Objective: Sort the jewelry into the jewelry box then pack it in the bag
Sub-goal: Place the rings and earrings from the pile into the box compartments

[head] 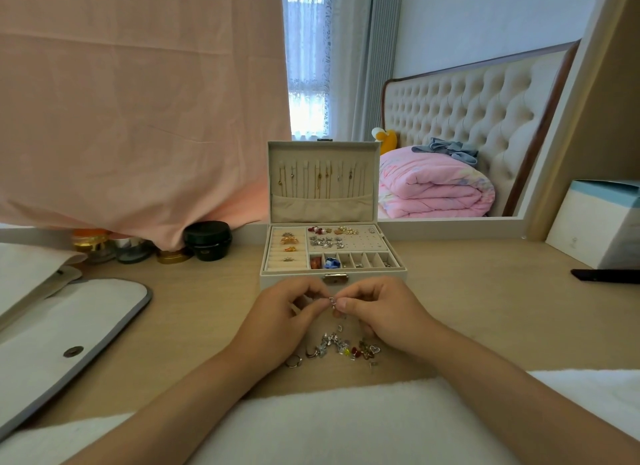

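An open cream jewelry box [266, 274] stands at the table's middle, lid upright with several thin necklaces hung inside. Its tray holds rings on the left, earrings on a pegged pad, and small compartments with beads. Just in front of the box, my left hand [287, 312] and my right hand [384, 312] meet, fingertips pinched together on one small silver earring [332, 302]. Below them a loose pile of jewelry [343, 348] lies on the wood, with rings at its left end. The white bag [69, 326], its grey-edged flap open, lies at the left.
Jars and a black pot [207, 240] stand at the back left under a hanging pink cloth. A white-and-blue carton [599, 229] and a black phone [604, 275] sit at the right. A mirror rises behind the box. A white towel [346, 426] covers the near edge.
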Demonstrator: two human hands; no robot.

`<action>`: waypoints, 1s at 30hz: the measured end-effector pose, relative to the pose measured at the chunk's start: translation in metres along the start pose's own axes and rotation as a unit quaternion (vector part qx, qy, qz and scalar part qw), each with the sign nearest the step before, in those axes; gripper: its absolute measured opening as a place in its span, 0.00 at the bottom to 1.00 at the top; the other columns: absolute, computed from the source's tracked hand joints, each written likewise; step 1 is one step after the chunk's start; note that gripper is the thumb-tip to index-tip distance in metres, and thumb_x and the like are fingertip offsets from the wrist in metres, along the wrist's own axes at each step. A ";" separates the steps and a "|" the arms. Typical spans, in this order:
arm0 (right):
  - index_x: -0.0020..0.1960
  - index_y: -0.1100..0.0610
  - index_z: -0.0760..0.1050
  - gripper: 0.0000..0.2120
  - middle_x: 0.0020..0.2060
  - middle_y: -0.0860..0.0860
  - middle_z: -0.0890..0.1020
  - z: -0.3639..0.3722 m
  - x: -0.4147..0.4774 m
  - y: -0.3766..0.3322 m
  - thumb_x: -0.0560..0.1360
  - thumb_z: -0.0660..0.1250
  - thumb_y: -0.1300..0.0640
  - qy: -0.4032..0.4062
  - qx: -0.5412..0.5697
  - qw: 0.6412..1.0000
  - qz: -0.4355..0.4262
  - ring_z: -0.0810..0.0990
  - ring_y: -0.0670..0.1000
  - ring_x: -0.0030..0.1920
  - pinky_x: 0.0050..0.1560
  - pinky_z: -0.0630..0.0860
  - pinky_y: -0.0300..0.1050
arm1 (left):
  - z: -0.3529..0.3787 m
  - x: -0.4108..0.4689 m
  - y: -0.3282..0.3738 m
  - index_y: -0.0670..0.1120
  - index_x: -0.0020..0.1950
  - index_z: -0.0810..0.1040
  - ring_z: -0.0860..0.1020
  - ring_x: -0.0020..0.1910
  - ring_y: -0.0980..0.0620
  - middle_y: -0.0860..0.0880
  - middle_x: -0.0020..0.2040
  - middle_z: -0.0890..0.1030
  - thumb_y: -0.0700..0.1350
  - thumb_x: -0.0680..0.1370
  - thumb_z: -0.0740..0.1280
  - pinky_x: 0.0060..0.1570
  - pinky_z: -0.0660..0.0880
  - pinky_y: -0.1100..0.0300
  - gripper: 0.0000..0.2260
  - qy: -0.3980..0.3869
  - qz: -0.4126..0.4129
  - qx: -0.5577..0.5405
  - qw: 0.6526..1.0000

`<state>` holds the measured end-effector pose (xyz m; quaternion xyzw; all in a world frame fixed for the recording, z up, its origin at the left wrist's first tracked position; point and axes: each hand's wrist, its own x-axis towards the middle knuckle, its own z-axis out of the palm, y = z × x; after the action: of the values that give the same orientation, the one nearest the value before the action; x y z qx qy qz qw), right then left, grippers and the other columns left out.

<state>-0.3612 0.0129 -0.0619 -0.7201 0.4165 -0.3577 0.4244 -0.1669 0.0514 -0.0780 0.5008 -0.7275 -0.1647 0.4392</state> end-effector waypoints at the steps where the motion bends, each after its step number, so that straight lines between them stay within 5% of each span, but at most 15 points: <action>1: 0.45 0.55 0.86 0.05 0.32 0.45 0.84 0.000 0.000 0.000 0.77 0.72 0.60 -0.008 -0.013 1.000 0.000 0.77 0.38 0.29 0.33 0.71 0.31 | 0.000 0.000 0.000 0.59 0.50 0.82 0.78 0.45 0.58 0.62 0.45 0.81 0.47 0.78 0.70 0.42 0.74 0.67 0.06 -0.003 0.005 0.003 1.000; 4: 0.46 0.50 0.87 0.04 0.38 0.48 0.86 0.002 0.000 0.003 0.76 0.74 0.58 -0.024 -0.053 0.998 0.001 0.79 0.40 0.36 0.40 0.76 0.35 | 0.001 0.000 0.000 0.59 0.51 0.83 0.79 0.45 0.57 0.61 0.45 0.82 0.47 0.78 0.70 0.42 0.75 0.66 0.06 -0.009 0.009 0.007 1.000; 9: 0.42 0.49 0.84 0.04 0.35 0.48 0.83 0.002 0.001 0.003 0.75 0.75 0.57 -0.016 -0.030 0.999 -0.010 0.76 0.43 0.34 0.38 0.74 0.37 | 0.001 0.000 -0.004 0.61 0.53 0.82 0.79 0.43 0.57 0.62 0.45 0.81 0.46 0.78 0.71 0.41 0.74 0.67 0.09 -0.002 -0.008 0.005 1.000; 16: 0.44 0.51 0.84 0.03 0.38 0.49 0.84 0.001 0.001 0.004 0.75 0.75 0.58 -0.013 -0.020 0.999 -0.045 0.78 0.44 0.38 0.43 0.76 0.38 | -0.004 -0.001 0.002 0.61 0.53 0.81 0.81 0.45 0.59 0.63 0.45 0.82 0.51 0.80 0.67 0.46 0.79 0.56 0.06 -0.024 0.028 0.042 0.998; 21: 0.45 0.54 0.84 0.04 0.28 0.40 0.80 0.000 0.001 0.004 0.76 0.73 0.61 -0.009 -0.015 0.999 -0.032 0.73 0.37 0.28 0.33 0.68 0.28 | -0.008 0.000 0.001 0.60 0.53 0.84 0.79 0.46 0.57 0.63 0.45 0.80 0.53 0.78 0.68 0.42 0.78 0.58 0.07 0.027 0.091 0.096 0.991; 27: 0.43 0.49 0.85 0.06 0.32 0.45 0.83 0.001 -0.001 0.004 0.76 0.74 0.58 -0.019 -0.061 0.998 -0.022 0.76 0.42 0.32 0.36 0.73 0.36 | -0.006 -0.002 0.007 0.59 0.54 0.84 0.77 0.44 0.65 0.66 0.44 0.79 0.54 0.78 0.67 0.39 0.75 0.70 0.07 0.024 0.156 0.159 0.975; 30: 0.44 0.48 0.85 0.03 0.33 0.40 0.83 0.004 -0.003 0.004 0.75 0.74 0.54 -0.031 -0.121 0.992 -0.024 0.77 0.38 0.31 0.36 0.71 0.32 | -0.001 -0.003 0.010 0.58 0.52 0.83 0.79 0.45 0.61 0.64 0.44 0.80 0.51 0.78 0.68 0.41 0.75 0.69 0.06 0.042 0.117 0.115 0.986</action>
<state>-0.3598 0.0162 -0.0676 -0.7867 0.4259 -0.2920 0.3385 -0.1712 0.0587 -0.0718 0.4658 -0.7761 -0.0066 0.4251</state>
